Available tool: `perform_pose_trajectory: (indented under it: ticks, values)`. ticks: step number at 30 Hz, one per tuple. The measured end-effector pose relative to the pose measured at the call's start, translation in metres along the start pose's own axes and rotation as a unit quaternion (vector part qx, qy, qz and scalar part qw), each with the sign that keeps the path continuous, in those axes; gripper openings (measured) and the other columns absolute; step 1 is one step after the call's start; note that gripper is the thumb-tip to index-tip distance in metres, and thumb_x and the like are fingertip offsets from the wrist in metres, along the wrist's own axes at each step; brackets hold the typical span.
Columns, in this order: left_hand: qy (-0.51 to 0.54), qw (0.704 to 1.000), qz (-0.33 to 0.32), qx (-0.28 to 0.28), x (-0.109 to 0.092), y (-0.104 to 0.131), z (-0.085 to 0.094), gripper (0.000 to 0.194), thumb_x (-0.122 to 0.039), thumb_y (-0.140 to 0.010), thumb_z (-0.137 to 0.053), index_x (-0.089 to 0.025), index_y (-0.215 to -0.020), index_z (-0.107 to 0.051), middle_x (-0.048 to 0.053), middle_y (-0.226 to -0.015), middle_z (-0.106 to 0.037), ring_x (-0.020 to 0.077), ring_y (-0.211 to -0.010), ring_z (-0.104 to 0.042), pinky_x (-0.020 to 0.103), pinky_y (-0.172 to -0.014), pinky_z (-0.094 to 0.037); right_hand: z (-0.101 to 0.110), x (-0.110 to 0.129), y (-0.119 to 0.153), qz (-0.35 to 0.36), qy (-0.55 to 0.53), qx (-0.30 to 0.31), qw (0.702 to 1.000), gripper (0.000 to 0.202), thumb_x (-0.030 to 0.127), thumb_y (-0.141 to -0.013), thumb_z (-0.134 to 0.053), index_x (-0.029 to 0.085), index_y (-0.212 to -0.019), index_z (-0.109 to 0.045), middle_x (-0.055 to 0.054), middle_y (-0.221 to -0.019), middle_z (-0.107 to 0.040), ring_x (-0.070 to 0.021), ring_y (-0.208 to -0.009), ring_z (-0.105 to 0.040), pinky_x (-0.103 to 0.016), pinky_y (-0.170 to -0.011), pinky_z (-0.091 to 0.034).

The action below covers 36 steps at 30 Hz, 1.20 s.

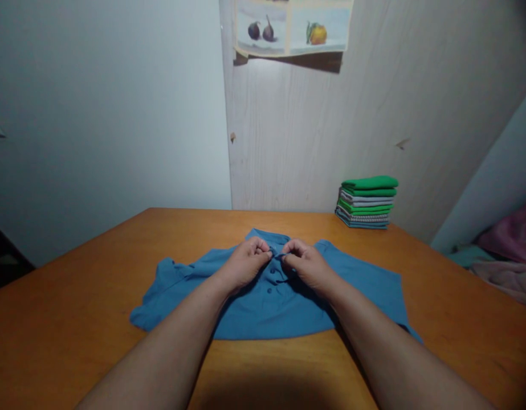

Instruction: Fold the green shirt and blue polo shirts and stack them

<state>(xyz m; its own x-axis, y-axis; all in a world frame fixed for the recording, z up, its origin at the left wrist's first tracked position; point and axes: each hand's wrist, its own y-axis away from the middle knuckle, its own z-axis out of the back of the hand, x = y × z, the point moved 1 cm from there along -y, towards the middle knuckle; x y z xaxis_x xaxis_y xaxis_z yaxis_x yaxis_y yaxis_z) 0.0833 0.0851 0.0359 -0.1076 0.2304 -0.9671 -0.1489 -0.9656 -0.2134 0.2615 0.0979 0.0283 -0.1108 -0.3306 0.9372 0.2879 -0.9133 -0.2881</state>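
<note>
A blue buttoned shirt [271, 319] lies spread across the wooden table, its collar toward the far side. My left hand [248, 261] pinches the shirt's front edge just below the collar. Close beside it on the right, my right hand [306, 263] pinches the other side of the front opening. Two dark buttons show on the placket below my fingers. The fingertips hide the exact spot where the two edges meet.
A folded stack of green, grey and blue cloths [366, 203] stands at the table's back right corner. Walls border the wooden table [74, 296] behind. Pink and grey fabric [510, 245] lies beyond the right edge. A fruit picture [292, 28] hangs above.
</note>
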Motion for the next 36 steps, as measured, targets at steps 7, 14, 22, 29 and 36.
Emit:
perform_pose_trajectory:
  ticks: [7, 14, 22, 29, 36]
  values:
    - [-0.048, 0.998, -0.034, -0.019, -0.001, 0.000, -0.001, 0.008, -0.020, -0.076, -0.066, -0.019, -0.075, -0.058, -0.003, -0.065, -0.051, 0.0106, -0.060, -0.044, 0.021, -0.054, -0.033, 0.000, 0.009, 0.001, 0.100, 0.113, -0.010, 0.989, 0.007, 0.030, -0.077, -0.066, 0.024, -0.076, -0.069, -0.003, -0.080, -0.060, -0.0201, -0.080, -0.055, -0.035, -0.074, -0.043]
    - [-0.026, 0.999, -0.016, 0.039, -0.002, 0.002, -0.001, 0.010, -0.022, -0.076, -0.067, -0.019, -0.078, -0.058, -0.005, -0.064, -0.050, 0.0090, -0.055, -0.042, 0.020, -0.051, -0.030, -0.005, 0.003, 0.000, 0.018, 0.063, -0.036, 0.997, 0.014, 0.035, -0.077, -0.069, 0.023, -0.081, -0.064, -0.001, -0.077, -0.060, -0.0168, -0.070, -0.051, -0.030, -0.063, -0.040]
    - [-0.029, 0.997, -0.016, 0.064, -0.010, 0.005, 0.001, 0.012, -0.024, -0.078, -0.067, -0.018, -0.081, -0.058, -0.004, -0.065, -0.052, 0.0085, -0.056, -0.044, 0.020, -0.052, -0.031, -0.006, 0.002, 0.002, -0.085, -0.101, 0.009, 0.991, 0.022, 0.035, -0.071, -0.074, 0.020, -0.081, -0.061, 0.005, -0.065, -0.055, -0.0104, -0.056, -0.044, -0.025, -0.054, -0.033]
    - [-0.026, 0.996, -0.013, 0.081, -0.014, 0.007, 0.000, 0.010, -0.022, -0.078, -0.067, -0.018, -0.081, -0.058, -0.004, -0.066, -0.054, 0.0081, -0.055, -0.044, 0.020, -0.052, -0.031, -0.004, 0.001, 0.001, -0.137, -0.210, 0.043, 0.967, 0.021, 0.028, -0.067, -0.076, 0.018, -0.078, -0.062, 0.004, -0.062, -0.055, -0.0099, -0.056, -0.046, -0.024, -0.053, -0.035]
    - [-0.032, 0.997, -0.002, 0.068, -0.014, 0.006, 0.001, 0.009, -0.017, -0.073, -0.064, -0.018, -0.080, -0.061, -0.005, -0.062, -0.051, 0.0083, -0.053, -0.041, 0.020, -0.050, -0.027, -0.005, 0.003, 0.003, -0.108, -0.144, 0.035, 0.983, 0.019, 0.030, -0.069, -0.073, 0.020, -0.078, -0.060, 0.006, -0.058, -0.053, -0.0098, -0.050, -0.043, -0.024, -0.049, -0.032]
